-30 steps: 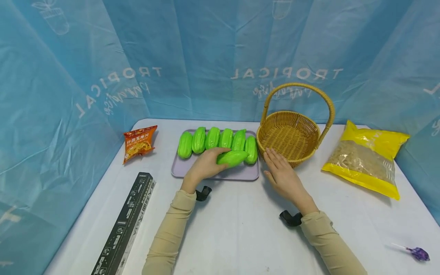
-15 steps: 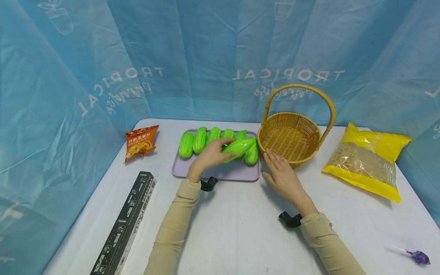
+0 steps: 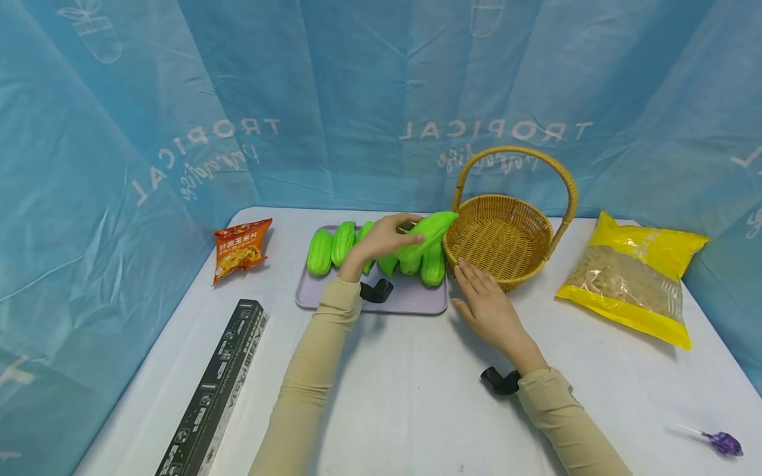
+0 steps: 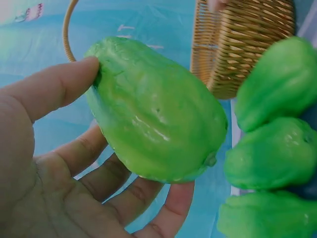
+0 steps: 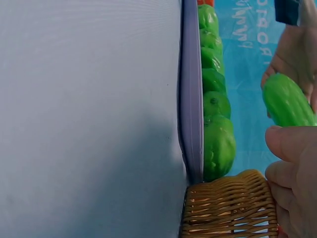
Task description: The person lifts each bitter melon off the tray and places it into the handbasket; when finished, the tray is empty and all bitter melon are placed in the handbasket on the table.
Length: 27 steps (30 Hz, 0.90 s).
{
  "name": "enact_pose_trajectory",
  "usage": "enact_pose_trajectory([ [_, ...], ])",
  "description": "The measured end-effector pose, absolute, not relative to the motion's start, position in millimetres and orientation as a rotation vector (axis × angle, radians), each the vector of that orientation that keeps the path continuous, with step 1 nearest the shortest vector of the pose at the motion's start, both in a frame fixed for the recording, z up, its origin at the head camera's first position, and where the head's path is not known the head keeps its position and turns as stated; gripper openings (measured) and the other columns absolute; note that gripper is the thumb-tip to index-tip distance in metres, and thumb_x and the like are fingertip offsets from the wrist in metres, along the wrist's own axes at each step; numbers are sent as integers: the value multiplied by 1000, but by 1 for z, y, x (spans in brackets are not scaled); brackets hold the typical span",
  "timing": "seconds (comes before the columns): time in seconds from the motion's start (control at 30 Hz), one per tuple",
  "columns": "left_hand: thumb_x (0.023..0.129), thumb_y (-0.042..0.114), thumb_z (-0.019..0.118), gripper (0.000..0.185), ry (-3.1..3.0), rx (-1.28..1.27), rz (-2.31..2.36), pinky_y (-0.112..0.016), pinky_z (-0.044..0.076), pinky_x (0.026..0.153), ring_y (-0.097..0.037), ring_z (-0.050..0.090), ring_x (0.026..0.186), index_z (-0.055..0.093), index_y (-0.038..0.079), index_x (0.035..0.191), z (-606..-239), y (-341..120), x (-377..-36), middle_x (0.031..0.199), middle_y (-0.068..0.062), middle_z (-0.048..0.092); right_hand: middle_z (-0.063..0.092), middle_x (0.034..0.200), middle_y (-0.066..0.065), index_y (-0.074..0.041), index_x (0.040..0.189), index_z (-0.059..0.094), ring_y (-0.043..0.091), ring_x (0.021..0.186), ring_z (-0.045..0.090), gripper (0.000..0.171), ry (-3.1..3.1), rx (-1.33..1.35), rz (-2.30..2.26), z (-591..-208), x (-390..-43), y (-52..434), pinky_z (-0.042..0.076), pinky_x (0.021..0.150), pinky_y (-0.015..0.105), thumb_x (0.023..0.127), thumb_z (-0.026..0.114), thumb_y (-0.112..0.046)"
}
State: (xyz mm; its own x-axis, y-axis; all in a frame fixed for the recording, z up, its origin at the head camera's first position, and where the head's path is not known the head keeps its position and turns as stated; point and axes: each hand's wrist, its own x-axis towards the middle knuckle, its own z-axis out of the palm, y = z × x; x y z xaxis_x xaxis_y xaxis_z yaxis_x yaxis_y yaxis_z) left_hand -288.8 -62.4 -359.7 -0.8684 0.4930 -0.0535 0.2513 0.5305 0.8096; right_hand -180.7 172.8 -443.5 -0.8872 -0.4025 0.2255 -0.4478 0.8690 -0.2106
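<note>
My left hand [image 3: 381,239] holds a glossy green, ridged, papaya-like fruit [image 3: 433,231] between thumb and fingers, raised over the right part of the tray. In the left wrist view, the thumb presses one end of this fruit [image 4: 158,114] and the fingers curl beneath it. Several matching green fruits [image 3: 319,252] lie in a row on the lilac tray [image 3: 381,304]. Beside the tray stands a woven basket [image 3: 499,238] with a tall handle, its inside showing bare weave. My right hand [image 3: 489,307] rests with fairly straight fingers against the basket's near left rim.
An orange snack bag [image 3: 241,250] sits at the back left, above a long black box [image 3: 214,390]. To the basket's right lies a yellow bag [image 3: 634,277] with a see-through panel. A purple lollipop [image 3: 723,443] is near the right front. A blue curtain [image 3: 357,99] hangs behind.
The left hand has lifted the green fruit up from over the tray and carried it rightward to the basket's left rim. The right hand stays at the basket.
</note>
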Motion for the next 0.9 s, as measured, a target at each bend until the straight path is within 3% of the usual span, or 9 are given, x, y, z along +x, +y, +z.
enact_pose_trajectory([
  [0.13, 97, 32, 59, 53, 2447, 557, 1280, -43, 44, 105, -27, 47, 132, 44, 17, 146, -353, -56, -296, 146, -10, 48, 23, 160, 16, 0, 152, 27, 36, 146, 26, 63, -2864, 662, 370, -444, -181, 173, 18, 120, 52, 101, 49, -30],
  [0.33, 99, 33, 54, 56, 2325, 509, 1263, -52, 48, 95, -29, 50, 128, 39, 14, 149, -348, -43, -303, 148, -13, 45, 23, 160, 16, 0, 152, 27, 37, 146, 27, 63, -2859, 659, 342, -445, -181, 173, 19, 120, 52, 101, 49, -30],
  [0.57, 99, 37, 54, 63, 2216, 446, 1219, -42, 54, 94, -31, 46, 134, 32, 11, 152, -343, -19, -312, 152, -14, 39, 25, 159, 16, 0, 151, 29, 36, 146, 28, 62, -2849, 664, 346, -446, -180, 174, 20, 120, 52, 101, 50, -29],
  [0.9, 100, 33, 53, 68, 2020, 340, 1355, -44, 53, 95, -37, 46, 132, 22, 6, 154, -343, 12, -322, 152, -20, 35, 30, 157, 18, 1, 150, 31, 36, 145, 29, 62, -2841, 658, 338, -446, -181, 174, 20, 120, 52, 100, 51, -29],
])
